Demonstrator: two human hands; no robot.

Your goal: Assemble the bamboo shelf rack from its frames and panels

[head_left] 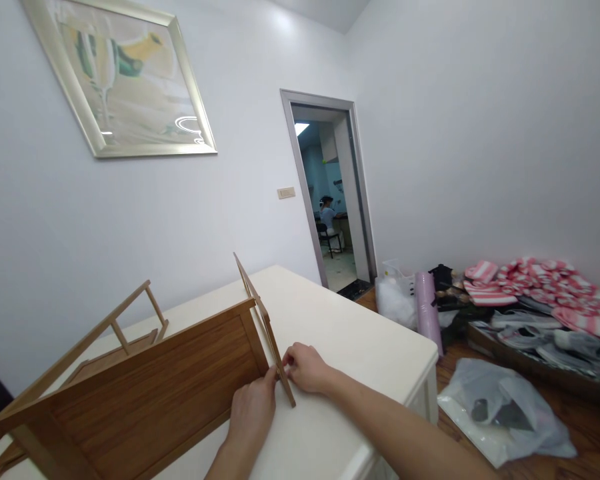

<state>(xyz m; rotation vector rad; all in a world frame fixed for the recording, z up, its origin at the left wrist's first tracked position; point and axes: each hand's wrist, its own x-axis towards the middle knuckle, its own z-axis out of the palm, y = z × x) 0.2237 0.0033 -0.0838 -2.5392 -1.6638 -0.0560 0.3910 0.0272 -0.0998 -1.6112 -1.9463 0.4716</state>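
A brown wooden panel assembly stands on the white tabletop, its large framed board facing me. At its right end a narrow wooden side panel stands upright, seen nearly edge-on. My left hand is closed at the lower right corner of the board, fingertips pressed against the side panel. On the panel's outer side my right hand has its fingers pinched together, touching the panel opposite the left fingertips. Whatever sits between the right fingertips is hidden. Behind the board shows a slim wooden rail frame.
The white table ends at a rounded corner on the right. On the floor lie a plastic bag, a purple roll and pink striped cloth. A person sits beyond the doorway.
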